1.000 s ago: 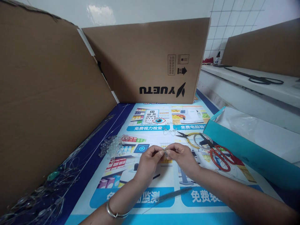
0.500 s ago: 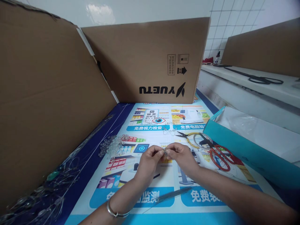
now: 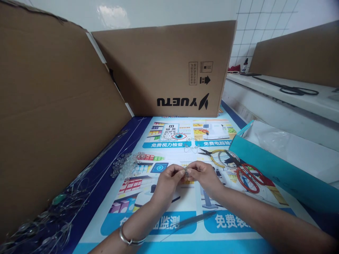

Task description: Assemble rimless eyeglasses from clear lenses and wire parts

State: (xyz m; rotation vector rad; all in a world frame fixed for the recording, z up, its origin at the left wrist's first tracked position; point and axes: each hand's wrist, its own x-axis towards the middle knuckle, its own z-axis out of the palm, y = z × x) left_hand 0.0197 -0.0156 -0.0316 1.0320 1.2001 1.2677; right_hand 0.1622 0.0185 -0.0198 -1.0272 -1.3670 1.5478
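Observation:
Over the middle of the printed sheet, my left hand (image 3: 169,180) and my right hand (image 3: 202,174) meet fingertip to fingertip. Both are closed in a pinch around a small clear bead (image 3: 186,172), mostly hidden by the thumbs; any wire on it is too fine to make out. A heap of clear beads (image 3: 125,165) lies to the left of my hands. Below them rests a bundle of thin metal wires (image 3: 196,219). Some beaded wire loops (image 3: 192,144) lie on the sheet beyond my fingers.
Yellow-handled pliers (image 3: 217,157) and red-handled scissors (image 3: 249,174) lie right of my hands, beside a teal box (image 3: 275,169). Cardboard panels (image 3: 164,70) stand at the back and left. Tangled wire pieces (image 3: 47,225) lie at left. Black scissors (image 3: 293,88) rest on the ledge.

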